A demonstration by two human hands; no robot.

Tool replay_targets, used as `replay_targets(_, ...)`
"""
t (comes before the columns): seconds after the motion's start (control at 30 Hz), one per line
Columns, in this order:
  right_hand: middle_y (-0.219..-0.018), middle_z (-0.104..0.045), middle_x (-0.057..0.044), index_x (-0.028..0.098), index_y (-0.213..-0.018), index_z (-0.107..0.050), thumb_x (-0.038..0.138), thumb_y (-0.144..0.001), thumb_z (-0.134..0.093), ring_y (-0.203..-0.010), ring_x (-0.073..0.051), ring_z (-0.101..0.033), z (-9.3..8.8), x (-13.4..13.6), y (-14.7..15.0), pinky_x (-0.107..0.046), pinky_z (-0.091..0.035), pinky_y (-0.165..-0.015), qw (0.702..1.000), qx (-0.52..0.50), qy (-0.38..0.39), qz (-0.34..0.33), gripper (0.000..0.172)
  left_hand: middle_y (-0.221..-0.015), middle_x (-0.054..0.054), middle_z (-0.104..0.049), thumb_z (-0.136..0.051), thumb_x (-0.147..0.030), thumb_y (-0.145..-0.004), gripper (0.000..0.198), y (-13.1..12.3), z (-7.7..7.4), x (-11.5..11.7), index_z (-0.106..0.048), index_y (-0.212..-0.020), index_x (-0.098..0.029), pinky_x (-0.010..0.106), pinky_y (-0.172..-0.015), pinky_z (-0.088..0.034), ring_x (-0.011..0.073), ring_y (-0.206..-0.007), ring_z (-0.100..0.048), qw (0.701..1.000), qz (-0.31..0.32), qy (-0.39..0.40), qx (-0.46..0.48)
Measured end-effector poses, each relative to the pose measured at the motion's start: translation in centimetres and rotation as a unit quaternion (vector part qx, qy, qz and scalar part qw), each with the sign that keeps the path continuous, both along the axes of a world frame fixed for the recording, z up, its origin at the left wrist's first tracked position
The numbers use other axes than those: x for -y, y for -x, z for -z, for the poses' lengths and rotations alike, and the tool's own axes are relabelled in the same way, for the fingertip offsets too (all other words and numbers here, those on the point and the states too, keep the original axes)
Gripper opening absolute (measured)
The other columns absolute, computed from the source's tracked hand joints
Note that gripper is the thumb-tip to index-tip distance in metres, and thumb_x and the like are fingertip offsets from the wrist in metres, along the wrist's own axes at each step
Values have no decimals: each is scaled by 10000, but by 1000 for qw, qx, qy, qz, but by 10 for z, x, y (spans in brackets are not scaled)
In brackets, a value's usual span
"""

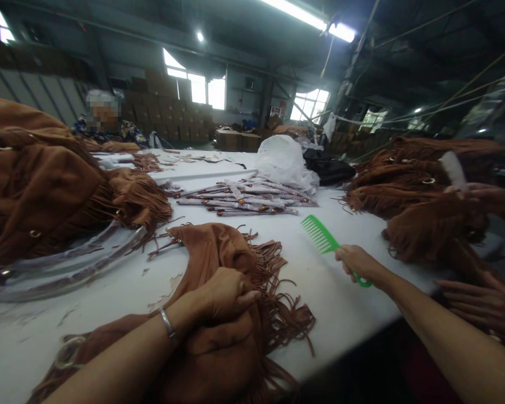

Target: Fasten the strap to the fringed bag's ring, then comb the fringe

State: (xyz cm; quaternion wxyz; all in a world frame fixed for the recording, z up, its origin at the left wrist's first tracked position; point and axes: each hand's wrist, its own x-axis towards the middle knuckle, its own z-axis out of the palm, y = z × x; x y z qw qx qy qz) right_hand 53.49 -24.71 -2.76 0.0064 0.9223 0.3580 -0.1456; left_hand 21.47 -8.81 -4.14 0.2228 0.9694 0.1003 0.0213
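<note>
Resting on brown bag (219,241) on desk (336,297): left hand (225,292), curled (pinching or not, cannot tell). Right of bag: right hand (359,264) clamped on green comb (325,233). Combing fringe (267,258) seems in hand; next stroke would need comb at fringe.

Resting the left hand (224,290), fingers curled, on a limp, fringed brown suede-like bag (219,350); at the wrist, a silver bracelet (167,324). Gripping a green, wide-toothed comb (323,238) by its handle in the right hand (358,264), over the white desk (336,308), apart from the bag's fringe (276,314). Beyond the bag, a heap of slender, plastic-wrapped strips (248,200), with a crumpled translucent white plastic bundle (283,160) just behind. To the left, piled brown fringed bags (46,191) beside curved, plastic-wrapped handles (88,273); to the right, another brown fringed heap (398,177) and a co-worker's hands (483,303), with a pale flat object (453,170) in one. Across the desk, a person in patterned clothing (131,133).
</note>
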Motion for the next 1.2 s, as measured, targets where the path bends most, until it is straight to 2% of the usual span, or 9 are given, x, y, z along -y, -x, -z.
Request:
replay_targets(0.17,-764,-634,-126,83,-972,-565,197,-875,-306,-520,-133,-570,3,-26,14,-223,-418,-462,997,-26,-62,29,300,-431,-39,-313,-374,-459,-871,498,2,-5,5,-442,-479,-160,279,-463,-178,80,-413,-204,998,-12,34,-50)
replay_targets(0.27,-961,-654,-128,142,-1163,-533,209,-876,-335,-728,-158,-621,5,-51,60,-234,-459,-613,992,-33,-116,-41,355,-440,-37,-345,-411,-459,-857,472,5,-9,10,-450,-495,-159,264,-445,-191,74,-411,-264,994,-11,62,-84)
replay_targets(0.33,-1017,-655,-139,176,-1312,-431,163,-847,-379,-863,-205,-629,7,-64,96,-278,-456,-725,982,13,-115,-150,469,-508,-30,-452,-430,-445,-851,402,4,-16,11,-500,-570,-166,249,-446,-221,80,-447,-346,996,-16,57,-72)
replay_targets(0.43,-990,-669,-146,245,-1439,-222,166,-868,-349,-874,-259,-646,13,-72,137,-336,-464,-710,956,92,-50,-273,591,-740,16,-601,-450,-390,-849,261,-10,-30,2,-560,-743,-178,248,-545,-343,128,-627,-501,999,-10,-40,7)
replay_targets(0.53,-997,-663,-142,272,-1453,-172,166,-890,-296,-824,-254,-660,25,-70,153,-328,-477,-662,947,120,-46,-293,586,-862,57,-629,-445,-320,-848,205,-36,-33,-15,-594,-848,-180,295,-693,-410,182,-794,-553,987,35,-147,48)
replay_targets(0.7,-917,-663,-135,283,-1463,-154,146,-887,-280,-793,-265,-663,37,-69,125,-330,-481,-638,945,164,-21,-281,605,-1138,76,-601,-459,-352,-842,321,-61,6,-34,-581,-1102,-208,427,-912,-356,270,-1086,-470,979,6,-197,61)
replay_targets(0.8,-939,-666,-130,311,-1464,-135,104,-875,-274,-838,-265,-658,37,-71,91,-343,-476,-678,951,180,-6,-251,639,-1238,65,-558,-438,-368,-847,383,-60,27,-37,-535,-1189,-226,463,-889,-347,286,-1116,-433,982,-1,-184,35)
replay_targets(1.0,-976,-676,-123,318,-1457,-159,68,-854,-312,-883,-249,-647,31,-68,36,-363,-451,-763,967,173,-12,-185,671,-841,42,-653,-478,-322,-812,209,-68,27,-38,-648,-799,-202,388,-790,-370,222,-861,-485,984,-19,-175,33)
replay_targets(1.2,-966,-678,-126,265,-1374,-380,250,-929,-308,-830,-222,-646,28,-77,4,-334,-463,-727,982,113,-40,-144,451,-789,49,-630,-470,-369,-834,249,-69,28,-36,-610,-747,-183,361,-796,-386,207,-831,-486,980,-16,-192,53)
